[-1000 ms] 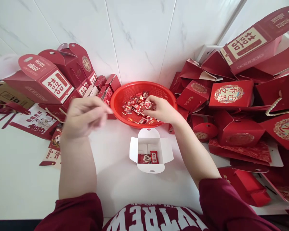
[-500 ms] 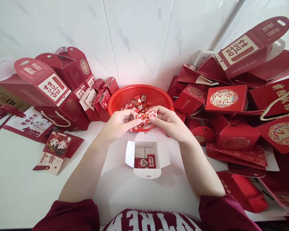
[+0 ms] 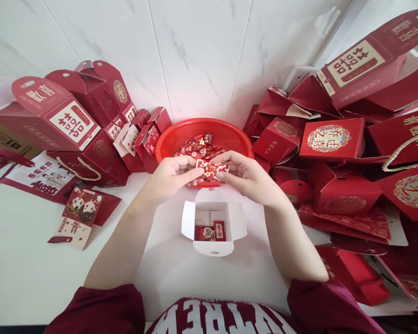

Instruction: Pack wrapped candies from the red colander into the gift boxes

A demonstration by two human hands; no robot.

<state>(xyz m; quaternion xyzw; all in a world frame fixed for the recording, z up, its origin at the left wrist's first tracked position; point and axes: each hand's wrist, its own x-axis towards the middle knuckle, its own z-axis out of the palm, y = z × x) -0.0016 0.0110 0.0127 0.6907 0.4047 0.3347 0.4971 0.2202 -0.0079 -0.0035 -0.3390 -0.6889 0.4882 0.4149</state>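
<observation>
Between both hands is a wrapped candy (image 3: 211, 170) in a red and white patterned wrapper, held in front of the basket's near rim. My left hand (image 3: 176, 178) pinches its left end with thumb and fingers. At the other end, my right hand (image 3: 245, 176) grips it the same way. Behind them, a red plastic basket (image 3: 167, 132) holds many small red-wrapped candies (image 3: 200, 144). Below the hands an open white-lined box (image 3: 213, 248) stands with its flaps spread. Inside it lie a dark red packet (image 3: 205, 233) and a smaller red candy (image 3: 219, 229).
Red gift boxes (image 3: 64, 116) are stacked on the left, with a folded card box (image 3: 78, 213) in front of them. More red boxes (image 3: 330, 139) are heaped on the right. A white tiled wall (image 3: 198, 55) rises behind the basket.
The candy has shifted slightly to the right and its face is tilted a little differently. Both hands keep hold of it. The view has moved slightly.
</observation>
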